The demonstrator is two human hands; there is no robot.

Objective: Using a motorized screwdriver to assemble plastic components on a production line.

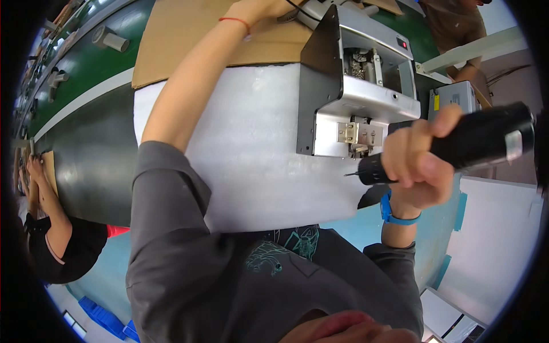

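My right hand (420, 154) is wrapped round a black power screwdriver (480, 137), held level with its thin bit pointing left. The bit's tip is apart from the metal machine (366, 97), just in front of its lower bracket (359, 134). That machine has a silver front, a black side panel and an opening that shows its inner mechanism. My left arm stretches far forward, and my left hand (264, 8) is at the top edge beside the machine's back. Its fingers are partly cut off, so whether they hold anything is hidden.
White foam sheet (251, 143) lies under the machine, with brown cardboard (171, 40) beyond it. A dark belt (94, 160) runs along the left, where another person's arm (54, 200) shows. Another machine (454, 98) stands at right, near a second person (457, 28).
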